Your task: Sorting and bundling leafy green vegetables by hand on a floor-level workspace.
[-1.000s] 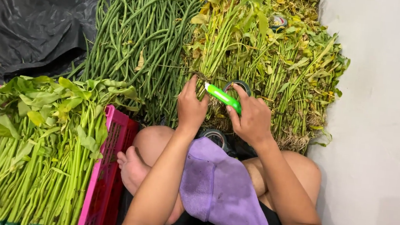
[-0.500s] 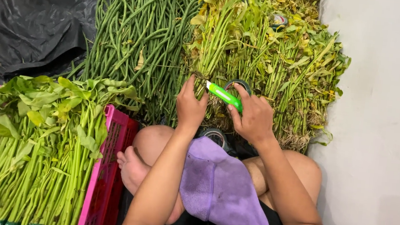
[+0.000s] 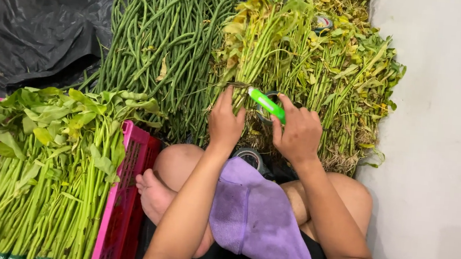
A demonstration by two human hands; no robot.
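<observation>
A: Report the grip state and the location of the work item.

B: I saw the left hand point(image 3: 225, 124) closed around the stems of a yellowing leafy bundle point(image 3: 261, 42), just in front of the knees; the right hand point(image 3: 298, 133) pinched a green strip of tape point(image 3: 266, 105) stretched toward that bundle.

A: Handling characteristics?

B: I judged the bundle light and limp; its leaves looked fragile, so the firmer lower stems were the correct holding point; the tape appeared thin and likely tacky.

A: Quantities?

B: I counted one pink crate point(image 3: 123, 192) of green stalks point(image 3: 45, 185), one heap of long beans point(image 3: 160, 38), one purple cloth point(image 3: 256, 216), two hands; I could not count the loose stems.
</observation>
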